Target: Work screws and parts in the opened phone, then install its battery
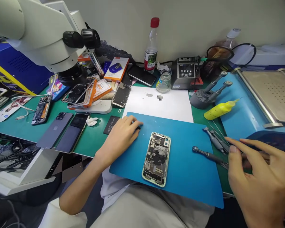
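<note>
Opened phone (pixel 156 160) lies lower centre; left hand (pixel 123 131) near centre, right hand (pixel 263 180) lower right beside grey tools (pixel 210 155); cannot tell either grip's state

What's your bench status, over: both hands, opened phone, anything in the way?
Left hand at blue mat's upper-left edge, grip unclear. Right hand beside grey tools, grip unclear. Opened phone on mat, insides showing. Nothing covering it.

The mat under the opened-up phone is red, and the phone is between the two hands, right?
Not quite: the colour is wrong. The head view shows that the mat is blue. The opened-up phone does lie between the left hand and right hand.
</note>
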`<state>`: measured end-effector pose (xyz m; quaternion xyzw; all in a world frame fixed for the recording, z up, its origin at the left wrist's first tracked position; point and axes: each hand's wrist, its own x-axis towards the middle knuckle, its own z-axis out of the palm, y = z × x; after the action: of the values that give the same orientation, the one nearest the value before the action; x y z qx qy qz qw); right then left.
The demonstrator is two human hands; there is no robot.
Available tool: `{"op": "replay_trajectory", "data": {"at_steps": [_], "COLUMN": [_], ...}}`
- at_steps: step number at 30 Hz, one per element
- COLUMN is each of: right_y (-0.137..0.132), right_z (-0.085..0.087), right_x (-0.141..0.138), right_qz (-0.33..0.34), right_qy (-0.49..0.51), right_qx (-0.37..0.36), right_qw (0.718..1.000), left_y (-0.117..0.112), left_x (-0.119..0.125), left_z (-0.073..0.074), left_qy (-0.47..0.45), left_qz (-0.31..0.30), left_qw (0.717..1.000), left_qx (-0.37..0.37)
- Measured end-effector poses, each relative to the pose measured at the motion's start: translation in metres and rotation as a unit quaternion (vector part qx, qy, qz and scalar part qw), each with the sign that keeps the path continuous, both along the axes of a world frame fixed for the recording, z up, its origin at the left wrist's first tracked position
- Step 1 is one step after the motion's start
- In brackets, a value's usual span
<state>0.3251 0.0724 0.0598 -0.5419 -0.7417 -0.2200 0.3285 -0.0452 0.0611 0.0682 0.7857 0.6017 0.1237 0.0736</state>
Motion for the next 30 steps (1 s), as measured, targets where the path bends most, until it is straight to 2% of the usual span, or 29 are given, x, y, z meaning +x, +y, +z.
{"op": "replay_trajectory", "data": {"at_steps": [11, 16, 19, 25, 27, 29, 30], "right_y": [-0.041, -0.059, -0.059, -0.051, -0.062, -0.079, -0.087], "right_z": [-0.02, -0.019, -0.016, -0.016, -0.015, -0.014, -0.013], "right_x": [-0.023, -0.046, -0.058, -0.078, -0.091, -0.108, -0.117], "right_qz": [0.099, 0.161, 0.193, 0.165, 0.127, 0.043, 0.026], "right_qy": [0.05, 0.095, 0.085, 0.048, 0.03, -0.018, -0.03], "right_qx": [-0.013, -0.091, -0.139, -0.194, -0.205, -0.217, -0.237], "right_qw": [0.994, 0.978, 0.968, 0.966, 0.97, 0.975, 0.971], "left_y": [0.001, -0.006, -0.014, -0.03, -0.033, -0.034, -0.034], "left_x": [-0.007, -0.007, -0.003, 0.007, 0.006, 0.004, 0.003], "left_z": [0.005, 0.008, 0.008, 0.0, -0.004, -0.009, -0.011], "left_qy": [-0.029, -0.105, -0.151, -0.137, -0.104, -0.071, -0.059], "left_qz": [0.004, 0.029, 0.047, 0.081, 0.1, 0.118, 0.124], "left_qw": [0.999, 0.993, 0.987, 0.987, 0.99, 0.99, 0.99], "left_qx": [-0.036, -0.042, -0.04, -0.026, -0.011, 0.006, 0.013]}}
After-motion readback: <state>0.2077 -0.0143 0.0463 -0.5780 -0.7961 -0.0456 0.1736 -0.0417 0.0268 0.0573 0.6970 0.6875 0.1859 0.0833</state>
